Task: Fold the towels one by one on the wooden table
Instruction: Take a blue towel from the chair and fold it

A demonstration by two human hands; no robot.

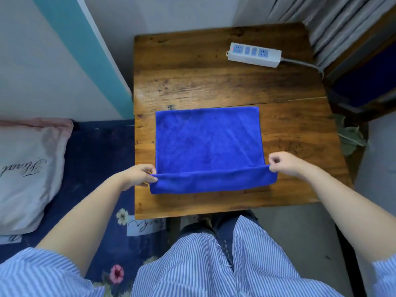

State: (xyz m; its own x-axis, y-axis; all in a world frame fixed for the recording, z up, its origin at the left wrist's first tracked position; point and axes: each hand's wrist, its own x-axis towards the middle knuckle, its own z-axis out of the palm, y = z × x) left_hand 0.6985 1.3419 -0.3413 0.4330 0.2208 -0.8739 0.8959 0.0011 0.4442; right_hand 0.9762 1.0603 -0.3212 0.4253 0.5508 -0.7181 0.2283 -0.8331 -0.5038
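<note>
A bright blue towel (209,138) lies spread on the wooden table (192,82), its near edge lifted and turned over toward the far side. My left hand (139,175) pinches the near left corner of the towel. My right hand (282,162) pinches the near right corner, thumb and fingers curled on the cloth. Between the two hands the raised edge forms a straight band a little above the table. The far edge of the towel lies flat.
A white power strip (254,54) with a grey cable sits at the table's far right. A bed with a dark floral cover (96,159) and a pillow (25,168) adjoins the table's left side. A dark chair (362,82) stands at right.
</note>
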